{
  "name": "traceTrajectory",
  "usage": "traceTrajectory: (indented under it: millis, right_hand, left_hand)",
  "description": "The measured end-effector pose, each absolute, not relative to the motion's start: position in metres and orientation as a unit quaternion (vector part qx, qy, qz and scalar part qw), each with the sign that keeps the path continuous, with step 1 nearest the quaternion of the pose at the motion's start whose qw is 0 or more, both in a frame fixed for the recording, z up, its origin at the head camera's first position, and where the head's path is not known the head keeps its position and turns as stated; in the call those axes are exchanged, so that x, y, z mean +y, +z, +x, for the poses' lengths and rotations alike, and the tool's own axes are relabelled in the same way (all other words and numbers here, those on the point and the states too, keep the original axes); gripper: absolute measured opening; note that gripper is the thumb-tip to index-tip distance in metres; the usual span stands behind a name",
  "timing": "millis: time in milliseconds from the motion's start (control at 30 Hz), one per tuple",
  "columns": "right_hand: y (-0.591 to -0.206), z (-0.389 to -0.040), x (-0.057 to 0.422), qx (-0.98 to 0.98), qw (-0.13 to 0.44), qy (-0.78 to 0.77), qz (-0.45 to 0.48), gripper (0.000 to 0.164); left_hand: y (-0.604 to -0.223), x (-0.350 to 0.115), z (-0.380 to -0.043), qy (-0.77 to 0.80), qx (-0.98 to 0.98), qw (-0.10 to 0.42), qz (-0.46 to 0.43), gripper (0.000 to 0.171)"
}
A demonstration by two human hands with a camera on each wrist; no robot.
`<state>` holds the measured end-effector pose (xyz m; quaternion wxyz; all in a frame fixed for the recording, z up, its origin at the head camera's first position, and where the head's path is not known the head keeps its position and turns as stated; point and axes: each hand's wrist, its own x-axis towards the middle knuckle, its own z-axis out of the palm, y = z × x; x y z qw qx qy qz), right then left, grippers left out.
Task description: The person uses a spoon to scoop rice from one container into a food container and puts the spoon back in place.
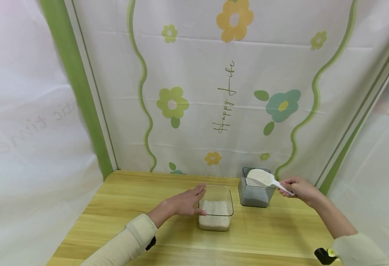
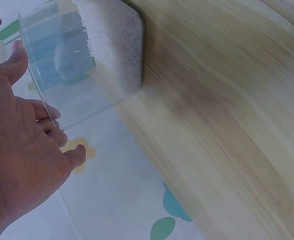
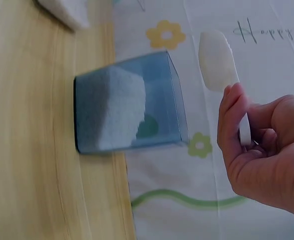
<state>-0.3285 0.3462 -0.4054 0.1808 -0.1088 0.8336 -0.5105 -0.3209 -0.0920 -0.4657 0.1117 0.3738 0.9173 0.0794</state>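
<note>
My right hand [image 1: 299,190] grips the handle of a white scoop [image 1: 276,183], heaped with white grains that look like rice [image 1: 260,176]. The scoop hangs above a blue-grey see-through container [image 1: 255,195], partly filled with white grains; in the right wrist view the scoop [image 3: 218,62] is apart from the container's rim. To the left stands a clear container [image 1: 216,221] with white grains at its bottom. My left hand [image 1: 186,202] touches this container's left rim, thumb and fingers spread apart; in the left wrist view its fingertips [image 2: 54,112] lie at the rim.
Both containers stand on a wooden table [image 1: 131,207], the blue-grey one nearer its back edge. Behind the table hangs a white curtain [image 1: 194,66] with printed flowers and lettering. More white fabric [image 1: 24,166] hangs at the left and right sides.
</note>
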Motion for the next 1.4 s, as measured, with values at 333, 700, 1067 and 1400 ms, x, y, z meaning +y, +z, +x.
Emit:
traceTrajectory:
  millis: [333,700,1067,1400]
  right_hand:
    - [-0.394,-0.337,0.374,0.868,0.155,-0.466,-0.077,0.039]
    - [-0.383,-0.342,0.38,0.898,0.139,-0.414,-0.048,0.038]
    - [-0.373,-0.344,0.379,0.918,0.127,-0.371,-0.061,0.034]
    - [-0.372,-0.35,0.378,0.93,0.106,-0.344,-0.071,0.03]
  left_hand:
    - [-0.466,-0.092,-0.321,0.072,0.917,0.112,0.376,0.092]
    - [-0.467,-0.091,-0.322,0.069,0.918,0.109,0.374,0.093]
    - [-0.466,-0.089,-0.322,0.061,0.92,0.107,0.373,0.092]
    - [-0.467,-0.09,-0.322,0.059,0.921,0.107,0.371,0.093]
